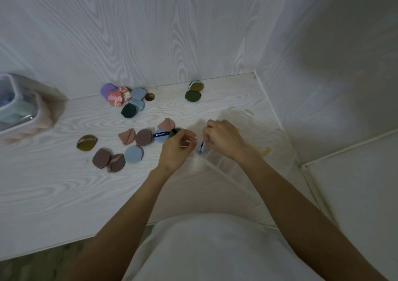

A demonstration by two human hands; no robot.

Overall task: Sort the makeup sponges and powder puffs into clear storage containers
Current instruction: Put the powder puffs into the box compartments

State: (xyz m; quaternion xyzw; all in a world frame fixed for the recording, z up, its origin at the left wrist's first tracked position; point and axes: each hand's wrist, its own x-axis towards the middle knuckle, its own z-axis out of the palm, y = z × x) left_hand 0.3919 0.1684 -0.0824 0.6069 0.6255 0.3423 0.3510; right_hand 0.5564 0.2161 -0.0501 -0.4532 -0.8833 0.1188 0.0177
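Powder puffs in several colours lie scattered on the white wood-grain table. My right hand pinches a light blue puff at the near left edge of a clear compartmented container with yellow latches. My left hand hovers just left of it with curled fingers; whether it holds anything is hidden. A dark green puff and a blue puff with a navy ribbon lie right behind that hand. A mauve, pink and blue cluster sits further left.
A second clear container holding pink and pale blue sponges stands at the far left. Another puff pile and two olive puffs lie against the back wall. A side wall closes the table on the right.
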